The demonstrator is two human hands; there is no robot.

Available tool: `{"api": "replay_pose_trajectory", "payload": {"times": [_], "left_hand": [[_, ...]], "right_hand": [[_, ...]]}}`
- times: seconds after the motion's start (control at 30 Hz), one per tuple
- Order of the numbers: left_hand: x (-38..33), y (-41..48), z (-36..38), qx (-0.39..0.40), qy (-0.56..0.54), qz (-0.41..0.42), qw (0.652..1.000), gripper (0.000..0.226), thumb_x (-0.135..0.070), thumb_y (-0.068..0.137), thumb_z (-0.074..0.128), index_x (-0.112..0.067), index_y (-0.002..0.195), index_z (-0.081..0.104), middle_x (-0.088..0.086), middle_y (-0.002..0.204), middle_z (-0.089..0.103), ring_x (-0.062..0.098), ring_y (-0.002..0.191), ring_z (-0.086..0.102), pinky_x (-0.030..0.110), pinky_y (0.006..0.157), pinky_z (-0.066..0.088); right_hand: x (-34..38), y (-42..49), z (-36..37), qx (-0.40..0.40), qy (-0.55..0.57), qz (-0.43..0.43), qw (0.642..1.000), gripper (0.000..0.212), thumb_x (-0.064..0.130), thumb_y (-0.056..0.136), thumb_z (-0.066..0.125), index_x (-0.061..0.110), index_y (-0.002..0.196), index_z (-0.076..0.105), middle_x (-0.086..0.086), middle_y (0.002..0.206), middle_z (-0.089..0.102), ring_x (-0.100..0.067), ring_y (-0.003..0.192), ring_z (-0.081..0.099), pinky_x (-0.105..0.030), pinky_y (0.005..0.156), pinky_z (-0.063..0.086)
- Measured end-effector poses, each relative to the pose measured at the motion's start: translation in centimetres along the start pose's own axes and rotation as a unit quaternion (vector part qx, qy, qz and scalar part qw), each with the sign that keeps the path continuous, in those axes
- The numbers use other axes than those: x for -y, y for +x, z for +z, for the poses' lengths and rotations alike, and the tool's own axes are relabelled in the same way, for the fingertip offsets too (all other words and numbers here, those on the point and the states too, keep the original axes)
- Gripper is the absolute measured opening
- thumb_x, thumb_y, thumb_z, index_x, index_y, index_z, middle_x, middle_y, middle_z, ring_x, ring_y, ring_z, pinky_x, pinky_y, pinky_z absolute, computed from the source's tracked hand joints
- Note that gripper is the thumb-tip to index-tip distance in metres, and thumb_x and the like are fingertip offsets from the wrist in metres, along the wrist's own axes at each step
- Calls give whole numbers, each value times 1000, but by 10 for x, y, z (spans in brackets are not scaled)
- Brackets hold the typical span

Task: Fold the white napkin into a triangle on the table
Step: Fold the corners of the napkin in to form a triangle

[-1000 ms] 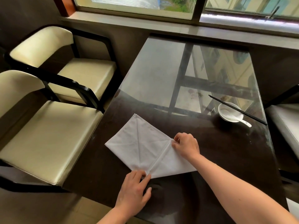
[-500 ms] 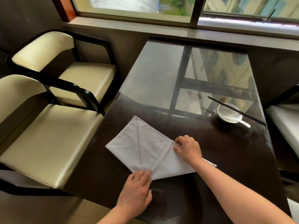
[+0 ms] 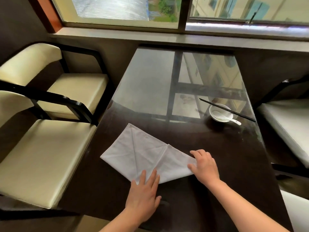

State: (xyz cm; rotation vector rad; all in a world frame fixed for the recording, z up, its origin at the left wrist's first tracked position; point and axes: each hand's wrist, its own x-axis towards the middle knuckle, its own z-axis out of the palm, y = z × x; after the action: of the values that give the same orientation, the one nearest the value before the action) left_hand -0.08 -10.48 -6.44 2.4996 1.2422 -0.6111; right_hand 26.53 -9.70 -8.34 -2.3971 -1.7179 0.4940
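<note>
The white napkin (image 3: 142, 154) lies folded flat on the dark glossy table (image 3: 217, 156), near its front left part, with crease lines across it. My left hand (image 3: 144, 192) rests flat with spread fingers on the napkin's near corner. My right hand (image 3: 204, 166) presses down on the napkin's right corner, fingers slightly curled and apart; that corner is hidden under the hand.
A white bowl (image 3: 220, 113) with a white spoon (image 3: 234, 121) and black chopsticks (image 3: 227, 110) laid across it stands at the table's right. Cream-cushioned chairs (image 3: 41, 158) line the left side, another seat (image 3: 291, 124) the right. A window sill (image 3: 167, 38) runs behind.
My right hand slid to the right along the napkin to its right corner. My left hand flattened and spread its fingers on the near corner. The view shifted slightly.
</note>
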Motion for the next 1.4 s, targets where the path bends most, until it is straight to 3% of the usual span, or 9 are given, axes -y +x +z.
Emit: {"api": "replay_pose_trajectory", "payload": {"times": [0.2,0.47,0.73,0.9,1.0,1.13,1.23,1.3,1.4], "left_hand": [[1,-2,11,14,6,-3,1000,77,-63,98,23,-28,155,-15,-6,163,-26,32,150,-20,59,119,12],[0,0,19,9,-2,-13,1000,76,-62,98,21,-29,155,-17,-9,160,-31,30,148,-25,59,119,4],[4,0,25,-22,-24,-14,999,76,-62,96,24,-31,156,-12,-12,160,-30,27,145,-33,61,116,-13],[10,-4,23,-38,-56,-2,998,71,-58,98,28,-33,158,-1,-14,164,-20,23,150,-23,54,120,-9],[18,-11,19,-40,-44,24,998,69,-57,97,28,-32,158,7,-13,166,-9,22,153,-11,50,121,-1],[24,-22,16,-66,21,47,997,64,-60,83,46,-30,139,57,-6,148,53,26,135,50,50,102,47],[21,-26,19,-84,24,53,995,65,-61,80,49,-29,136,60,-6,143,58,27,132,54,54,112,35],[23,-25,19,-102,16,30,994,66,-61,81,48,-29,137,58,-3,144,57,29,134,51,53,114,14],[40,-18,15,-133,-31,-52,989,65,-59,87,42,-27,144,50,7,151,48,32,143,39,47,115,7]], "right_hand": [[-37,-16,-10,-18,13,83,996,49,36,88,70,24,134,60,3,125,58,-22,115,51,-37,97,43],[-52,-28,-22,-5,34,89,995,19,40,86,73,27,101,72,5,97,63,-20,100,58,-37,87,47],[-39,-18,-29,-6,140,174,975,12,20,81,72,24,72,65,5,72,65,-21,77,64,-34,69,51],[-34,-13,-25,-34,375,266,887,17,-3,75,76,11,77,67,-9,74,70,-24,63,72,-44,73,64],[-39,-6,-26,-65,382,280,878,23,-5,72,75,15,79,68,-12,80,73,-24,63,73,-37,67,63],[-44,20,-33,-113,400,300,858,28,-4,75,75,12,96,69,-9,83,71,-26,70,71,-44,77,63],[-37,28,-28,-112,509,332,786,43,0,83,75,2,123,61,-17,105,66,-31,92,68,-51,88,59],[-28,21,-16,-106,573,338,739,40,2,87,73,0,125,59,-22,117,65,-37,107,67,-50,88,59],[-11,0,-3,-85,653,321,681,27,0,91,67,-1,118,62,-22,113,70,-37,105,70,-43,80,60]]}}
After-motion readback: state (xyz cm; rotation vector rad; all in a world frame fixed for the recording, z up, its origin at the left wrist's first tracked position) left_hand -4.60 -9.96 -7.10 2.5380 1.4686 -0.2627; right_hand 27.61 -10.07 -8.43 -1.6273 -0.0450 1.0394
